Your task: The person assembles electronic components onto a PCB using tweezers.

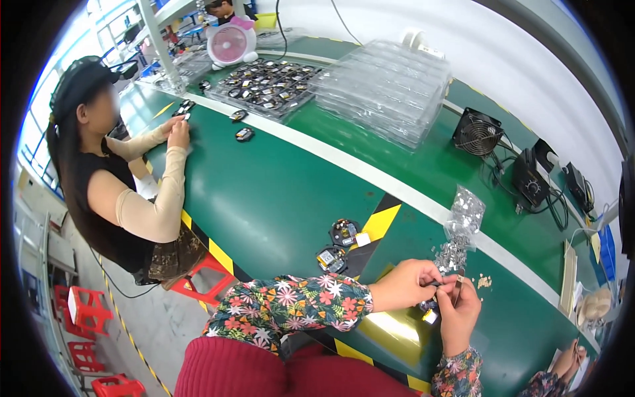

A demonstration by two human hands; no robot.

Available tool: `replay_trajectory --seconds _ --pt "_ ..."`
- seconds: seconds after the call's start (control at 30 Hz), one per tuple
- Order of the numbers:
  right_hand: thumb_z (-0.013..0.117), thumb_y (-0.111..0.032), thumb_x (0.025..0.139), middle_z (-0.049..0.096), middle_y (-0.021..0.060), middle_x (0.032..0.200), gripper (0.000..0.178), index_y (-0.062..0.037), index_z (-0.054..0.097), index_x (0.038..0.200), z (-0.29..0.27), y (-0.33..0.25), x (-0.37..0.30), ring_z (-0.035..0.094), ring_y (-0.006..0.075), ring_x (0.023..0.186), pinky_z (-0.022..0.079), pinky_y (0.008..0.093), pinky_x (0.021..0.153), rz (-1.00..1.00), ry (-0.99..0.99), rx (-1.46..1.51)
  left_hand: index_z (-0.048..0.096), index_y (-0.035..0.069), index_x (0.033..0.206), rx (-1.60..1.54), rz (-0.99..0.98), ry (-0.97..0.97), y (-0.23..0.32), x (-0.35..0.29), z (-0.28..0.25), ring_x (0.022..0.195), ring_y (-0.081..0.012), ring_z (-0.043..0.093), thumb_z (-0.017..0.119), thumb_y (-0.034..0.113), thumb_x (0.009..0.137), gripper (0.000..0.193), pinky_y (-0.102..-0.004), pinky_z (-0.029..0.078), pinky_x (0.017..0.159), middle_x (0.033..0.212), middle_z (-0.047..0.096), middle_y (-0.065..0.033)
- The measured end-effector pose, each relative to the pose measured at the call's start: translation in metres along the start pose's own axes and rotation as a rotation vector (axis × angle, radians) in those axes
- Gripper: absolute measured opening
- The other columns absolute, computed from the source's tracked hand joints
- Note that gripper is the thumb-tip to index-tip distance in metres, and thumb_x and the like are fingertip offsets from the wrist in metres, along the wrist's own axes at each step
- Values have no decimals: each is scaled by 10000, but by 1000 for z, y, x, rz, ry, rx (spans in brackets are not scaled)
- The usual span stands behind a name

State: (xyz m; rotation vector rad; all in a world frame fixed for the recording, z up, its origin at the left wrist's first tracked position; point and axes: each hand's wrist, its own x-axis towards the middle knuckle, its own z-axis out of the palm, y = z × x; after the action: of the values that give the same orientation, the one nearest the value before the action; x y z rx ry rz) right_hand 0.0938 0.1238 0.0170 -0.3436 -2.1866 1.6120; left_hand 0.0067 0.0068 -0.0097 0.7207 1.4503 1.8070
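Observation:
My left hand [407,286] is closed, thumb and fingertips pinched at a small black round electronic module [430,316] with a yellow-and-white block on it. Close against it, my right hand [460,311] is closed around slim metal tweezers [460,283], their tips hidden between the fingers. Both hands work over a yellow translucent sheet [393,337] on the green bench. Just beyond them lies a pile of small silver metal pieces [451,257], beside a clear bag [466,210] of more pieces. Small tan bits [485,282] are scattered to the right.
Two more modules [331,259] lie left of my hands. Behind are stacked clear trays [380,89], a filled module tray [268,86], a black fan [477,132] and a control box [531,178]. A co-worker [99,165] sits at left; another flowered-sleeve hand [565,360] shows lower right.

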Motion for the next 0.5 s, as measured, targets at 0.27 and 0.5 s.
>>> replay_trajectory --seconds 0.27,0.5 --pt "570 63 712 531 57 872 70 30 511 725 4 -1 -3 410 11 551 326 154 458 -166 44 -177 526 -14 885 0 -11 2 6 -2 1 726 -62 544 535 -40 750 138 -199 443 629 822 595 -44" --pt "576 74 698 529 62 883 86 25 505 693 2 -2 1 423 17 567 347 162 470 -153 12 -180 544 -22 882 -24 -54 1 7 -2 -2 713 -66 550 552 -20 751 132 -200 448 624 795 591 -39"
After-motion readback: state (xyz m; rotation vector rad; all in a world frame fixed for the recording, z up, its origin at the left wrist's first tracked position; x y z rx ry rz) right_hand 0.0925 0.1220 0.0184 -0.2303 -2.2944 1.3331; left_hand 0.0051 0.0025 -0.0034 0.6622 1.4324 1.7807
